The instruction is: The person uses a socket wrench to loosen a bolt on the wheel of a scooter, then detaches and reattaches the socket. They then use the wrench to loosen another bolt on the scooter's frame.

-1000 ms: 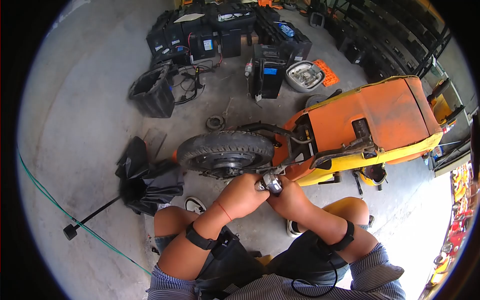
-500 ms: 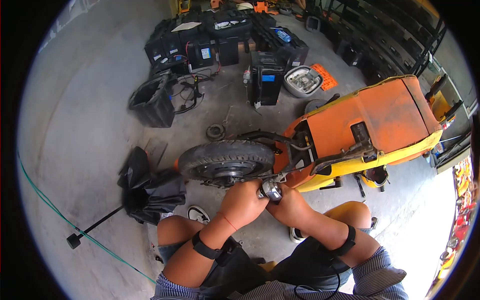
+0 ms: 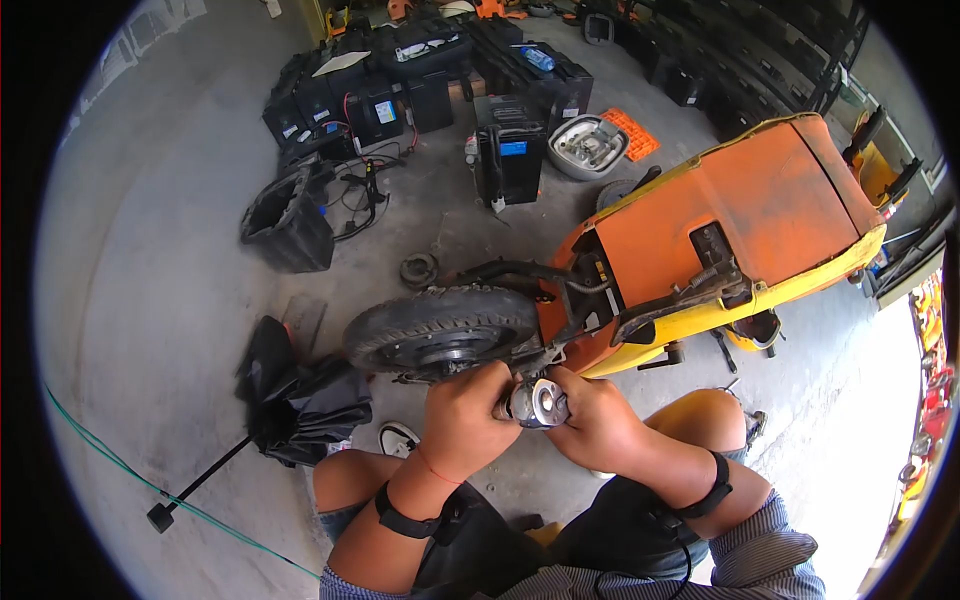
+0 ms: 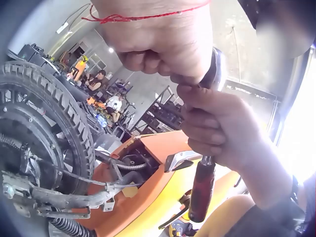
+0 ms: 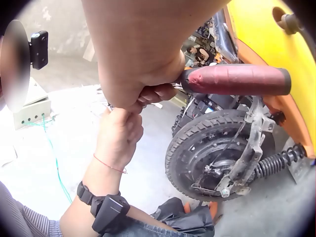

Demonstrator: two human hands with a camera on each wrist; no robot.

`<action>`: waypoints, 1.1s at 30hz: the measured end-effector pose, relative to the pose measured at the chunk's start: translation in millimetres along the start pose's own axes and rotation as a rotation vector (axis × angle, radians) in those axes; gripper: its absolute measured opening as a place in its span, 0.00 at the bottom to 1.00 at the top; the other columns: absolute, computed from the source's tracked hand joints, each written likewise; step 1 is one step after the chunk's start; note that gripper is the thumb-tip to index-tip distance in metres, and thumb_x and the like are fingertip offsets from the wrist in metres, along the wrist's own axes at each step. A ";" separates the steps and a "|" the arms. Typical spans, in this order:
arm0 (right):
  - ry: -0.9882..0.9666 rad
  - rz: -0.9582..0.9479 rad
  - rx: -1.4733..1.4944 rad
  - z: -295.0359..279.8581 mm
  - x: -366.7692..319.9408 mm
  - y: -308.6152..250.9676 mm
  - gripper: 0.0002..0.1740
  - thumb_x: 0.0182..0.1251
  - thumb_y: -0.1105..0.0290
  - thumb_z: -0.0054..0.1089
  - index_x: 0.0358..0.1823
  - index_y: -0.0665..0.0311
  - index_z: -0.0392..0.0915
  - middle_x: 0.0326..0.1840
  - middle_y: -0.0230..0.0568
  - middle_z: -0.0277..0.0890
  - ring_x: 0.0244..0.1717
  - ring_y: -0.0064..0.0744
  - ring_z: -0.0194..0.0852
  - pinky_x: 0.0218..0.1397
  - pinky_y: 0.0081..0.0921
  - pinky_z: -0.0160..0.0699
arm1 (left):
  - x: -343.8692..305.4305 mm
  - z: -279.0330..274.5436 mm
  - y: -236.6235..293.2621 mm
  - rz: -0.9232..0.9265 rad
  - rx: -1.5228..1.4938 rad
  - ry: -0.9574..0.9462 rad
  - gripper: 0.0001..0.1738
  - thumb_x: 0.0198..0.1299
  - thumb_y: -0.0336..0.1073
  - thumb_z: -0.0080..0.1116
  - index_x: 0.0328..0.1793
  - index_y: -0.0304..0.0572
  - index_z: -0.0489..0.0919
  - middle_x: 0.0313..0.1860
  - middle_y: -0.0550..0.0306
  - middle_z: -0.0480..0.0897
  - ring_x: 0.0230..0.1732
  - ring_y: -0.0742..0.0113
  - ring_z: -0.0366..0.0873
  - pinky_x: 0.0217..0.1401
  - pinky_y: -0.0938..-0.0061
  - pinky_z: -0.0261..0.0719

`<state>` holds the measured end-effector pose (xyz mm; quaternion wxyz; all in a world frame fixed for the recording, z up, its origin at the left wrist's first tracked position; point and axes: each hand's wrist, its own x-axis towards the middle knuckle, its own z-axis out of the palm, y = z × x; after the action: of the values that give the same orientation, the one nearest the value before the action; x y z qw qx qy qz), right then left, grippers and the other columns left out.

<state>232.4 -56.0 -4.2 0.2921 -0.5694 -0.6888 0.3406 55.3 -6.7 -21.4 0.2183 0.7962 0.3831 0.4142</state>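
A ratchet wrench with a round chrome head [image 3: 546, 402] is held between both hands in front of the knees. The left hand [image 3: 472, 412] curls its fingers at the head's left side; the part inside that fist is hidden. Close beside it, the right hand [image 3: 600, 418] grips the shaft. Out of the right fist sticks the red handle [image 5: 239, 80], which points down in the left wrist view. Just beyond the hands is the wheel [image 3: 440, 330] of an orange and yellow vehicle [image 3: 745, 225] lying on its side. Both hands overlap the wheel's near edge in the head view.
A crumpled black cover [image 3: 310, 395] with a black rod lies left of the wheel. Beyond it stand a black bin [image 3: 290, 225], cables and several battery cases [image 3: 512, 150]. A grey basin [image 3: 588, 147] sits near the vehicle. Green cord [image 3: 110, 460] runs along the left wall.
The chrome head has turned to show more of its round face and sits slightly lower in view. Both hands keep their grip. The head view has shifted, moving the background left.
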 end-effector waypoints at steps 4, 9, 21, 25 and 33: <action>0.034 -0.125 0.008 -1.3 0.5 4.5 0.15 0.56 0.75 0.64 0.42 0.68 0.69 0.29 0.57 0.80 0.34 0.61 0.82 0.35 0.46 0.80 | 4.8 -3.6 5.7 0.019 -0.007 -0.015 0.11 0.50 0.27 0.65 0.25 0.42 0.71 0.20 0.51 0.78 0.22 0.50 0.79 0.25 0.63 0.76; 0.026 -0.115 0.023 -0.5 2.0 8.5 0.16 0.56 0.75 0.64 0.44 0.69 0.69 0.29 0.57 0.80 0.34 0.61 0.82 0.36 0.47 0.80 | 8.4 -3.2 11.1 0.024 0.065 -0.005 0.10 0.49 0.26 0.65 0.26 0.42 0.72 0.21 0.54 0.80 0.23 0.52 0.81 0.26 0.63 0.77; -0.147 0.028 -0.074 -17.4 12.2 -0.7 0.25 0.57 0.69 0.66 0.54 0.69 0.68 0.37 0.61 0.81 0.40 0.62 0.82 0.44 0.46 0.81 | 5.0 7.8 2.8 -0.125 -0.024 -0.025 0.11 0.48 0.29 0.68 0.27 0.41 0.73 0.23 0.49 0.80 0.25 0.45 0.80 0.26 0.60 0.75; -0.230 -0.239 0.186 -30.7 15.4 8.1 0.40 0.60 0.62 0.70 0.69 0.69 0.58 0.57 0.61 0.75 0.56 0.50 0.80 0.60 0.43 0.77 | 6.5 5.7 4.2 -0.097 -0.045 0.010 0.11 0.47 0.29 0.68 0.27 0.42 0.73 0.24 0.49 0.81 0.26 0.45 0.81 0.26 0.59 0.75; 0.441 -0.205 0.891 -56.0 37.3 34.2 0.26 0.80 0.49 0.42 0.58 0.66 0.71 0.53 0.47 0.77 0.54 0.37 0.74 0.62 0.35 0.69 | 2.9 10.7 8.5 0.026 0.120 0.019 0.09 0.45 0.30 0.67 0.27 0.44 0.75 0.23 0.51 0.81 0.25 0.49 0.82 0.28 0.60 0.77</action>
<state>289.9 -7.6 2.3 0.6770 -0.3776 -0.4508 0.4426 68.8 -9.9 -20.3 0.1611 0.8089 0.3987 0.4010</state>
